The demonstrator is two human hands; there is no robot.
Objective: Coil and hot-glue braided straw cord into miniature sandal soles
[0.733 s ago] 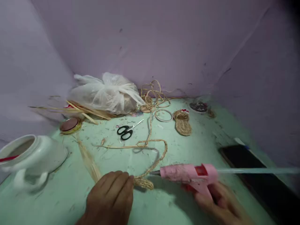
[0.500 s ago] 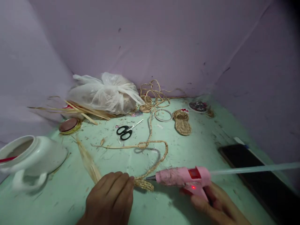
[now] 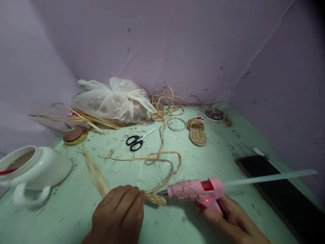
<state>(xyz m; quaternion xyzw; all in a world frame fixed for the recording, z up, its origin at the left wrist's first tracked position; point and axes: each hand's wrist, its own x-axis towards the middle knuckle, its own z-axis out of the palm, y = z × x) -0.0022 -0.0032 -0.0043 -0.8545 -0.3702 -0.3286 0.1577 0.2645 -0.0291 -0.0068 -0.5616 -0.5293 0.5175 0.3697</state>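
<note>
My left hand [image 3: 118, 211] is closed over a small coiled piece of braided straw cord [image 3: 157, 199], whose right end sticks out past the fingers. My right hand [image 3: 231, 217] grips a pink hot glue gun [image 3: 195, 190] by its handle. A red light glows on the gun's side, and a long clear glue stick [image 3: 274, 177] juts from its back. The gun's metal nozzle touches or almost touches the coil's upper edge. From the coil, the braided cord [image 3: 179, 162] loops up and away to a tangled heap at the back.
Black-handled scissors [image 3: 138, 140], a ring [image 3: 177, 124] and a finished-looking straw slipper [image 3: 198, 133] lie mid-table. A white pot [image 3: 54, 166] stands left, near dry straw strips [image 3: 95, 173]. A plastic bag [image 3: 114, 101] sits behind. At right is a dark phone [image 3: 276, 193].
The glue gun and my right hand have shifted slightly left, and the glue stick's far end now shows. My left hand stays on the coil.
</note>
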